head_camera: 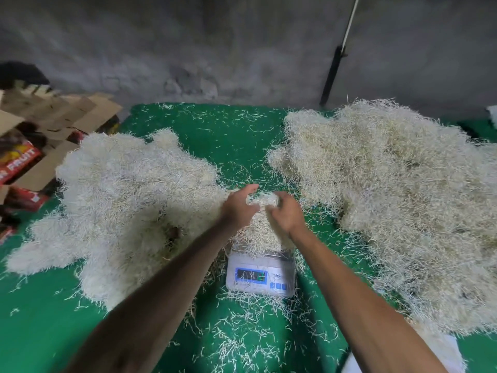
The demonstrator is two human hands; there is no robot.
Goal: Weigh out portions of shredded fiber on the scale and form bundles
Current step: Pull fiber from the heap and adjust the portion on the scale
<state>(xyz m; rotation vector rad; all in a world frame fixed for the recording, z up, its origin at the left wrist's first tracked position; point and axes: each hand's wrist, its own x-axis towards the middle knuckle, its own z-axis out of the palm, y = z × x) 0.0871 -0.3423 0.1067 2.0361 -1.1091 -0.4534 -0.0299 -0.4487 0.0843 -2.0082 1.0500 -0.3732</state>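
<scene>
Above the scale (260, 275), near the middle of the green mat (228, 135), the left hand (238, 204) and right hand (285, 214) pinch a tuft of fiber (262, 199) between them, likely trimming the portion heaped on the pan to weight.

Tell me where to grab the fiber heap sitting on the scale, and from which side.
Scoop the fiber portion low at both flanks, coming from above. It is loose and mounded, drooping over the scale pan edge, so one pinch would shed strands.
</scene>
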